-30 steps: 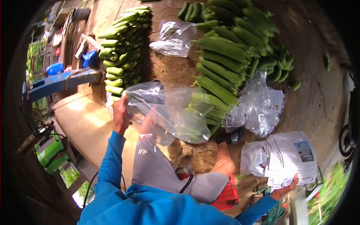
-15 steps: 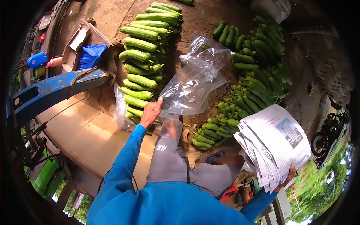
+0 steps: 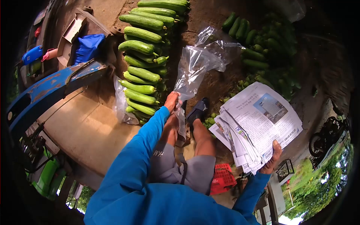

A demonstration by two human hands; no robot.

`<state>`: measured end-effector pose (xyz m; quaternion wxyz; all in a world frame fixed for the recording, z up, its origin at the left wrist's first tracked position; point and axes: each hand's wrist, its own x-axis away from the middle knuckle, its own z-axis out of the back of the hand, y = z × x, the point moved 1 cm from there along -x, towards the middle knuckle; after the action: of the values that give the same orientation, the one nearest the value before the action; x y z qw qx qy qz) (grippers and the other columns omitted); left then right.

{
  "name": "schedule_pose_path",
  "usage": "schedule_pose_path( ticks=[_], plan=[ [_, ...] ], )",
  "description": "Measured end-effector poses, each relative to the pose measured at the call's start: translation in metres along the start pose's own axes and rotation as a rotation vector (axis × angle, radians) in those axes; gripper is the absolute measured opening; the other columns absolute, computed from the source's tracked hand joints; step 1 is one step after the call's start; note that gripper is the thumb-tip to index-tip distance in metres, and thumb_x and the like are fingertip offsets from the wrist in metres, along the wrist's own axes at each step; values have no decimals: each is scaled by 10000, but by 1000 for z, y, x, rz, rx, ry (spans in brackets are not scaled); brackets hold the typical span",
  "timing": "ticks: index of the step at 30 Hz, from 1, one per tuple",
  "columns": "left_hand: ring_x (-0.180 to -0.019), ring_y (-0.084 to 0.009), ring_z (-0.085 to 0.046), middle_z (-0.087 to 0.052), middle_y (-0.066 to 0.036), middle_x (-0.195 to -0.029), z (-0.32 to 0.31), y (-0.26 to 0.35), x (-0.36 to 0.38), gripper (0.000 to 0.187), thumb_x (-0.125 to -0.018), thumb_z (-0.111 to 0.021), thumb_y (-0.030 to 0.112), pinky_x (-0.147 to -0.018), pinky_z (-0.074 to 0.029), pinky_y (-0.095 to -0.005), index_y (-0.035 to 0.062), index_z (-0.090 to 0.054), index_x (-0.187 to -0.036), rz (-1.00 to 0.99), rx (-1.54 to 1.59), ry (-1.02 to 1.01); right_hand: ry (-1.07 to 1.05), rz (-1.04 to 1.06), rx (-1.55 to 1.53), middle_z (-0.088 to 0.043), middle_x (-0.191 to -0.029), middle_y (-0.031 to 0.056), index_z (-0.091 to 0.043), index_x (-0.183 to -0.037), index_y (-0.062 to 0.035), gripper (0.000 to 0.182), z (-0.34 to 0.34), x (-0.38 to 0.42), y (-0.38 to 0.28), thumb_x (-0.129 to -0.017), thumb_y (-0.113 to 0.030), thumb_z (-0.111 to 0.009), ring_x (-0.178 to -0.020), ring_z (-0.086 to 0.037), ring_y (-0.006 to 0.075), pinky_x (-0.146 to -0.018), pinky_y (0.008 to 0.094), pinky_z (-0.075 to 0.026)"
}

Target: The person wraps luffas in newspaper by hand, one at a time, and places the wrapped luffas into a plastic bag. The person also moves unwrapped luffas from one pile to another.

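My left hand is closed around a gathered part of a clear plastic bag, which trails away from it over the brown floor. In my right hand is a stack of newspaper sheets, gripped at its lower right edge with the thumb on top. The upper sheet carries a picture of a building. Beside my left hand lies a long row of green cucumbers. More dark green cucumbers are heaped beyond the newspaper, which hides part of that heap.
A blue painted metal beam juts in from the left. Behind it are an open cardboard box and a blue bag. A red plastic basket sits by my legs. A motorcycle stands at the far right.
My left hand has moved right, drawing the plastic bag together into a narrower bunch. The newspaper stack has shifted left and a little up with my right hand. My foot has stepped forward.
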<state>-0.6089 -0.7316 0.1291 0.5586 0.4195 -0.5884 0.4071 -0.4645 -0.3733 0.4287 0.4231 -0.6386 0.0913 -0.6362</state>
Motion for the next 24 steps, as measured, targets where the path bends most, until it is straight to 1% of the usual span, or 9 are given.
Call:
schedule_pose_path(
  ticks=[6, 10, 12, 14, 16, 19, 20, 22, 24],
  plan=[
    [-667, -140, -545, -573, -2, -795, -14, -34, -39, 295, -882, -528, 425, -568, -481, -358, 172, -562, -1030, 126, 193, 124, -18, 51, 100, -658, -1054, 197, -543, -1209, 117, 572, 17, -46, 35, -847, -319, -621, -893, -687, 248, -764, 348, -583],
    [-686, -134, -552, -636, -5, -845, -34, -16, -9, 274, -849, -559, 385, -674, -472, -323, 140, -637, -944, -12, 381, 137, -62, 27, 71, -656, -1044, 220, -534, -1197, 136, 601, 16, -70, 51, -830, -328, -641, -842, -700, 258, -732, 344, -602],
    [-736, -142, -584, -657, -14, -869, -39, -10, 9, 276, -840, -554, 346, -720, -451, -295, 111, -676, -918, -461, 405, 135, -88, 35, 65, -654, -1053, 219, -533, -1204, 135, 614, 13, -78, 58, -831, -338, -653, -854, -698, 261, -736, 349, -603],
    [-810, -159, -601, -673, -41, -897, -49, 15, 49, 260, -858, -503, 234, -746, -443, -273, 36, -672, -864, -621, 281, 281, -108, 47, 54, -654, -1061, 209, -532, -1210, 133, 622, 3, -85, 59, -836, -348, -661, -871, -692, 260, -750, 355, -599],
    [-814, -173, -606, -672, -59, -895, -45, 15, 64, 273, -869, -478, 214, -748, -445, -284, 17, -666, -873, -838, 29, 377, -126, 15, 26, -653, -1056, 193, -539, -1213, 121, 611, -4, -87, 59, -839, -347, -659, -898, -683, 257, -774, 357, -594],
    [-799, -202, -616, -662, -68, -879, -65, 5, 73, 260, -879, -474, 204, -738, -464, -298, 16, -653, -884, -1006, 284, 312, -172, -52, 3, -646, -1077, 169, -540, -1224, 83, 597, -3, -95, 58, -824, -342, -663, -912, -666, 248, -799, 354, -571],
    [-799, -202, -616, -662, -68, -879, -69, -6, 64, 260, -879, -474, 204, -738, -464, -298, 16, -653, -884, -1003, 287, 304, -190, -97, 2, -639, -1095, 159, -536, -1234, 67, 594, 0, -98, 59, -820, -341, -662, -931, -657, 246, -814, 355, -559],
    [-776, -198, -586, -638, -56, -876, -72, -45, 37, 235, -886, -538, 294, -734, -479, -327, 74, -622, -884, -731, 783, 166, -157, -118, -63, -623, -1162, 129, -511, -1279, 48, 616, -5, -89, 57, -817, -334, -650, -982, -633, 247, -864, 364, -532],
    [-743, -202, -598, -632, -67, -869, -79, -83, 6, 247, -885, -538, 343, -716, -499, -359, 108, -601, -928, -438, 743, 156, -89, -95, -270, -610, -1116, 97, -528, -1210, 23, 542, -17, -86, 57, -837, -347, -660, -1008, -609, 218, -884, 368, -518]
  ],
)
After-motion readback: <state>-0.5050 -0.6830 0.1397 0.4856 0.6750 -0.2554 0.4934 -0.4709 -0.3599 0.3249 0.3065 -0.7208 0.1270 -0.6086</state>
